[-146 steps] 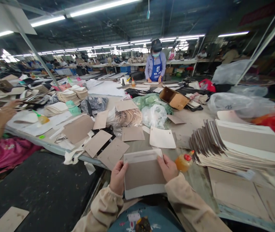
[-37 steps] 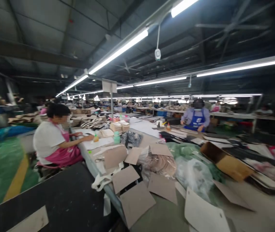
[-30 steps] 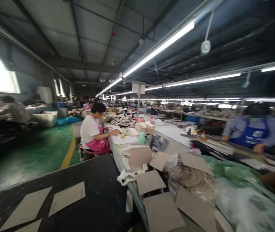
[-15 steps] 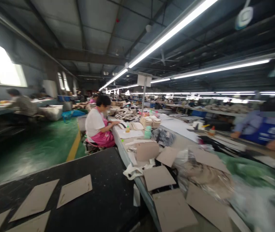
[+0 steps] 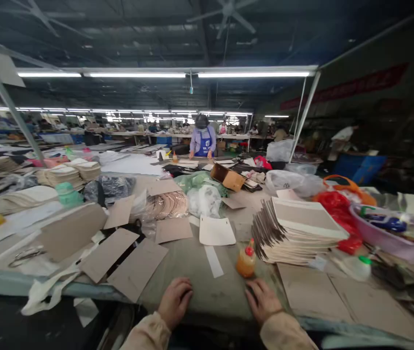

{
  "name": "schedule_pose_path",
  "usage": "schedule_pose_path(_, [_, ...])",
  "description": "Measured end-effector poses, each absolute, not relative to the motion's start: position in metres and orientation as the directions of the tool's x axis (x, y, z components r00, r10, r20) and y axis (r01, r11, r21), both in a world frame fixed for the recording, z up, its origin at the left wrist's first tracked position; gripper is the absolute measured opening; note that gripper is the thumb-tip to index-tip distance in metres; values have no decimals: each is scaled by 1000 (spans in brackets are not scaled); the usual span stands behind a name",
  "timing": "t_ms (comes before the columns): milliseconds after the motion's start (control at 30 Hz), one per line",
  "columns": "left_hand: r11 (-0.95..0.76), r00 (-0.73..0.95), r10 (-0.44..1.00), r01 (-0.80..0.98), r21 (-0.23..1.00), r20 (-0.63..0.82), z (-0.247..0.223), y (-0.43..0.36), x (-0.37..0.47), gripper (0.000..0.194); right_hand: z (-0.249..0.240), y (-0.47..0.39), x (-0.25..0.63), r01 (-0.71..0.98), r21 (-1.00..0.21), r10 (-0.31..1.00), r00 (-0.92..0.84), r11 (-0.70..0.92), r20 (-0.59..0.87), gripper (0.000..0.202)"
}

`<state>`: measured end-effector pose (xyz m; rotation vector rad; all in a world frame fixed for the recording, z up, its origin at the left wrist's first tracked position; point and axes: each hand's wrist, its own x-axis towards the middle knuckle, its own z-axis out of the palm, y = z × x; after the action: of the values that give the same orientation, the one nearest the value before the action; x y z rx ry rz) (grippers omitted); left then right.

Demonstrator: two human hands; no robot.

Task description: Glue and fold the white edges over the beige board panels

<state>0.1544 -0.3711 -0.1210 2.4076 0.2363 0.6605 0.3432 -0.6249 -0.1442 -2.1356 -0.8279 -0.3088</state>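
Observation:
My left hand rests at the front edge of the table with loosely bent fingers and nothing in it. My right hand lies on the tabletop, its fingers stretched forward and thumb apart, holding nothing. Just beyond those fingertips stands a squeeze bottle of amber liquid with a red tip. Between the hands and farther back is a white paper strip, below a cream panel with rounded corners. A tall stack of cream and grey panels is fanned out right of the bottle.
Grey-brown boards lie at the left, near scissors. More flat boards line the front right. A purple basin holds bottles and tools. Plastic bags are heaped behind. Across the table stands a co-worker in a blue apron.
The view has swung right from the aisle, the black table and a seated person in a pink apron to the worktable in front. Both my hands have come into view.

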Motion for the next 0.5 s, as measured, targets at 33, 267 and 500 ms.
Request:
schedule_pose_path(33, [-799, 859, 317, 13, 602, 403, -121, -371, 155, 16, -144, -624, 344, 648, -616, 455, 758, -448, 467, 27])
schedule_pose_path(267, [-797, 868, 331, 48, 603, 369, -115, -372, 161, 19, -125, -634, 357, 312, -825, 181, 950, -471, 256, 43])
schedule_pose_path(500, [-754, 864, 387, 96, 650, 321, -100, -388, 154, 15, -118, -615, 381, 461, -789, 279, 885, -407, 373, 89])
